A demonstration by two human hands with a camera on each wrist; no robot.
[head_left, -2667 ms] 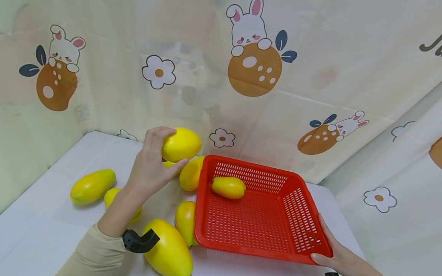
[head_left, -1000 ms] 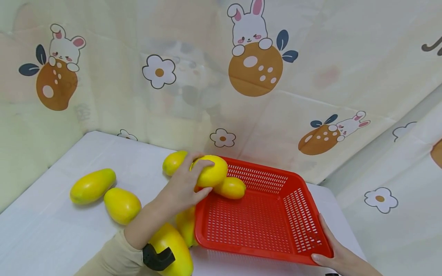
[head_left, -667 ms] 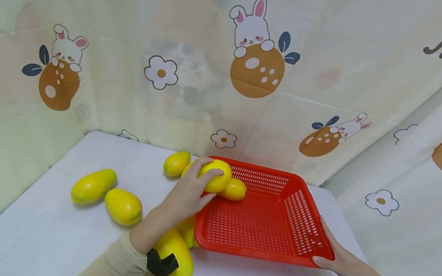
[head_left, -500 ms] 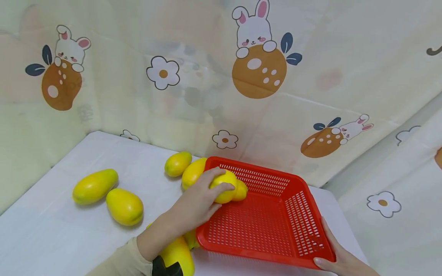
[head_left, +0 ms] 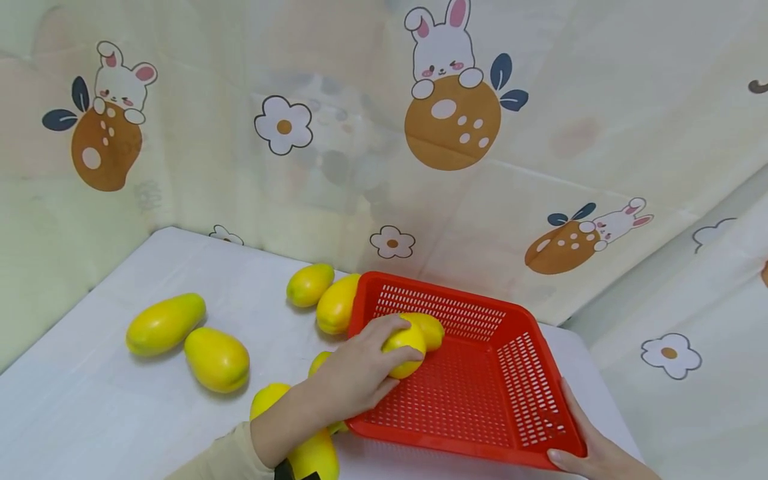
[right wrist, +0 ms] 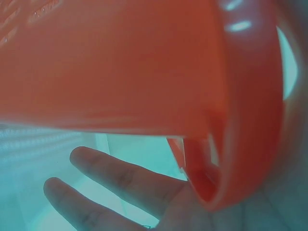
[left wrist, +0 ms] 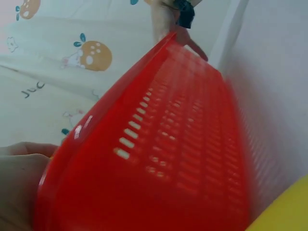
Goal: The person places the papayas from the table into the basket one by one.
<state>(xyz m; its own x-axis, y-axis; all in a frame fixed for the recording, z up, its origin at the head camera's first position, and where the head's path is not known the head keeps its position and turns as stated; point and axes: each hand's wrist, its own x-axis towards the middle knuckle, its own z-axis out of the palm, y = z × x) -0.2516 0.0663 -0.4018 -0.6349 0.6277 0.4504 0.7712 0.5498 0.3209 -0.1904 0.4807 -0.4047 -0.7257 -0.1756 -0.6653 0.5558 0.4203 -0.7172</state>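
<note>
My left hand (head_left: 358,372) grips a yellow papaya (head_left: 407,348) inside the red plastic basket (head_left: 447,441), low at its left side. A second papaya (head_left: 431,329) lies in the basket just behind the held one, seemingly touching it. At the basket's right front corner, my right hand (head_left: 585,437) holds the rim, thumb on top. The right wrist view shows two of that hand's fingers (right wrist: 127,185) stretched out beneath the rim. From the left wrist, the basket's slotted side wall (left wrist: 144,192) fills most of the view, and the held fruit is hidden.
Two papayas, one long (head_left: 165,325) and one rounder (head_left: 217,360), lie on the left of the white table (head_left: 90,373). Others, including a small one (head_left: 310,285) and a larger one (head_left: 337,305), sit along the basket's left side. A printed curtain (head_left: 336,167) hangs behind.
My left hand has carried the papaya from above the table, rightward over the rim and down into the basket. The papaya inside has shifted slightly right. My right hand stays on the rim.
</note>
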